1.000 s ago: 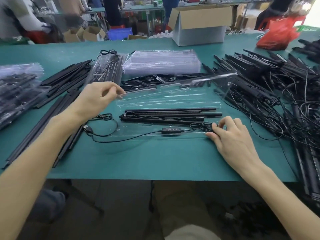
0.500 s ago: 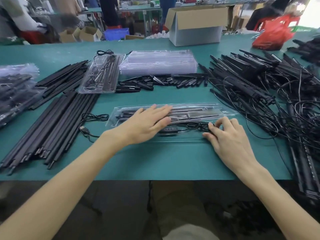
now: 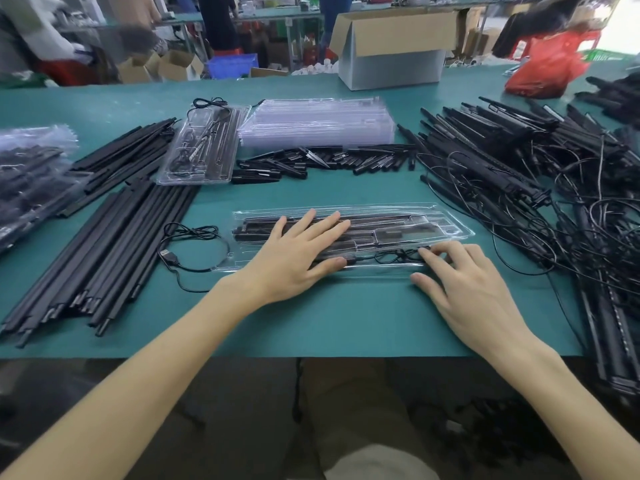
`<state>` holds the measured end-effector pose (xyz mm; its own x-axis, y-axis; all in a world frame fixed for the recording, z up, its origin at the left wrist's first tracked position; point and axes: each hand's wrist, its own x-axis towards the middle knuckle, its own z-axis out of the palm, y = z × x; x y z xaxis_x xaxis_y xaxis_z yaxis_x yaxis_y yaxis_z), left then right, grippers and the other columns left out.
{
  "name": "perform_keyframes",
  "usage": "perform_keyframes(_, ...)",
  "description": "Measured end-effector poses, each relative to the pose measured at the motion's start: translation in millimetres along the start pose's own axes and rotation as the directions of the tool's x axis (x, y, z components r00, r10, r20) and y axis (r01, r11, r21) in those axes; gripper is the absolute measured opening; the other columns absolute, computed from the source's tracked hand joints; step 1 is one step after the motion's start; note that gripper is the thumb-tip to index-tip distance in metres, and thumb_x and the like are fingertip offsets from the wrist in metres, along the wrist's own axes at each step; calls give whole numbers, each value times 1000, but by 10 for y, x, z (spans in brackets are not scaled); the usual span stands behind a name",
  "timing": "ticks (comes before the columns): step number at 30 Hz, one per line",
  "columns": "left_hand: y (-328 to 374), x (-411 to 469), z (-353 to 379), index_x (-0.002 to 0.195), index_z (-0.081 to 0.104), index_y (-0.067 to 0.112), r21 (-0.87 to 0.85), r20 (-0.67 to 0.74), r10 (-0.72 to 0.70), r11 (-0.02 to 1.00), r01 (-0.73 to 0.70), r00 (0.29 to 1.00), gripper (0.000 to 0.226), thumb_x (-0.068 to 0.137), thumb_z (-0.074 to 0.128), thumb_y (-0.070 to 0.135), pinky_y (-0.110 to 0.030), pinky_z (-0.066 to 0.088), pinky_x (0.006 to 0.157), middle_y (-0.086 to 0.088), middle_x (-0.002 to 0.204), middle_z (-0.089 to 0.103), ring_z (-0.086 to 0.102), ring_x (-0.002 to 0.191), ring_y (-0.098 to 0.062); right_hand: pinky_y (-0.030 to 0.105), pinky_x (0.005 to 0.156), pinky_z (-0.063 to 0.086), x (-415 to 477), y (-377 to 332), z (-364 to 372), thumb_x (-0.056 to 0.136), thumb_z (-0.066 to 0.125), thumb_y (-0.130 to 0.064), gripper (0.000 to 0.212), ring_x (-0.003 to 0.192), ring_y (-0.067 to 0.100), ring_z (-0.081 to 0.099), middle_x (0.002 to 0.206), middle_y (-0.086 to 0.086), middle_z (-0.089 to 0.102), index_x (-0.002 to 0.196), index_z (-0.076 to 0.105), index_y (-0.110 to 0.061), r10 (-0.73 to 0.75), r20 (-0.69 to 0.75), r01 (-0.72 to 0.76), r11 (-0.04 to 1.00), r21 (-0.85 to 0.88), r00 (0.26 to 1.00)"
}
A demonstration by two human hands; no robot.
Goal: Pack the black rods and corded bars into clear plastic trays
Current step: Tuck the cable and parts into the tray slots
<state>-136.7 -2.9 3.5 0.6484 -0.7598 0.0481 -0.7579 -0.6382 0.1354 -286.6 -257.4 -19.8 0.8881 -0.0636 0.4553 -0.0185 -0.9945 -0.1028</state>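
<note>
Left hand (image 3: 301, 251): released, fingers straight and spread, lying flat on the lid of the tray (image 3: 450, 223).
Right hand (image 3: 464, 285): grasps nothing; fingers arched, tips on the tray's near rim, thumb on the bench (image 3: 346, 323).
Tray: clear moulded plastic, long and shallow, lid down, lying across the bench under both hands.
Bars (image 3: 398, 233): black, straight, side by side lengthwise inside the tray, between the two hands and under the left palm.
Coil (image 3: 398, 259): thin black cord bunched inside the tray, just beside the right fingertips.
Cord (image 3: 194, 237): loops out of the tray's end to the left of the left hand, ending in a USB plug (image 3: 169, 254).
Rods (image 3: 114, 251): long, black, a loose row farther left of the left hand.
Heap (image 3: 519, 161): corded black bars, tangled, to the right of the right hand.
Stack (image 3: 318, 123): empty clear trays, beyond the hands.
Packed tray (image 3: 204, 143): beyond the left hand, just beside the stack.
</note>
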Motion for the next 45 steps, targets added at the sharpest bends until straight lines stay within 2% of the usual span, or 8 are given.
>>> perform_keyframes(5, 1, -3, 13, 159, 2, 44, 22, -12, 1, 1000, -1, 1000, 71, 94, 14, 71, -56, 3, 124, 23, 166, -1, -6, 155, -13, 37, 97, 48, -82, -63, -122, 97, 58, -34, 44, 118, 26, 56, 124, 5, 65, 129, 62, -4, 28, -6, -28, 997, 71, 1000)
perform_keyframes(9, 5, -1, 22, 159, 3, 43, 41, 8, -1, 999, 0, 1000, 71, 94, 12, 71, -56, 4, 124, 23, 166, -1, -5, 155, -14, 36, 83, 55, -149, -112, -203, 96, 62, -21, 25, 107, 24, 66, 113, 6, 70, 116, 66, -6, 48, -93, -32, 986, 161, 995)
perform_keyframes(11, -3, 12, 5, 159, 6, 42, 18, 25, 6, 1000, -6, 1000, 72, 94, 11, 71, -55, 4, 124, 22, 166, 2, -3, 155, -15, 35, 87, 55, -179, -123, -209, 96, 62, -15, 18, 104, 24, 67, 110, 7, 70, 108, 70, -4, 14, -145, 12, 984, 178, 989)
perform_keyframes(18, -37, 64, -73, 157, 21, 41, -99, 43, -2, 995, 6, 999, 73, 91, 13, 72, -54, 11, 124, 20, 164, 17, 11, 155, -18, 45, 91, 52, -180, -150, -186, 96, 62, -10, 30, 108, 29, 61, 116, 10, 65, 125, 65, -2, -30, -190, 53, 992, 113, 981)
perform_keyframes(26, -26, 47, -84, 156, 24, 40, -122, 39, -6, 992, 10, 999, 73, 91, 16, 71, -52, 10, 125, 19, 163, 20, 13, 154, -18, 46, 88, 51, -95, -268, -121, 96, 63, -17, 32, 111, 33, 54, 117, 13, 57, 125, 67, -5, -118, -104, 122, 992, 41, 988)
perform_keyframes(34, -24, 57, -104, 156, 25, 40, -143, 50, -18, 989, 25, 999, 72, 91, 17, 70, -51, 10, 125, 20, 163, 20, 12, 154, -17, 49, 117, 33, -3, -301, -89, 99, 60, -28, 42, 131, 32, 49, 139, 12, 53, 137, 59, -11, -89, 112, 85, 995, 43, 990)
perform_keyframes(39, -36, 26, -62, 159, 19, 38, -87, 39, 8, 996, -4, 999, 71, 94, 20, 67, -53, 9, 125, 19, 164, 16, 9, 155, -19, 43, 116, 33, 66, -263, -134, 102, 53, -34, 45, 129, 24, 50, 141, 2, 54, 143, 54, -17, -78, 210, 60, 994, 90, 975)
perform_keyframes(45, -44, -5, -5, 158, 7, 45, 3, 25, 38, 999, -38, 999, 66, 97, 19, 66, -55, 7, 124, 19, 166, 9, 4, 156, -21, 39, 124, 13, 15, -254, -163, 102, 26, -52, 62, 153, 13, 17, 162, -8, 29, 158, 27, -24, -51, 328, 63, 998, -26, 943)
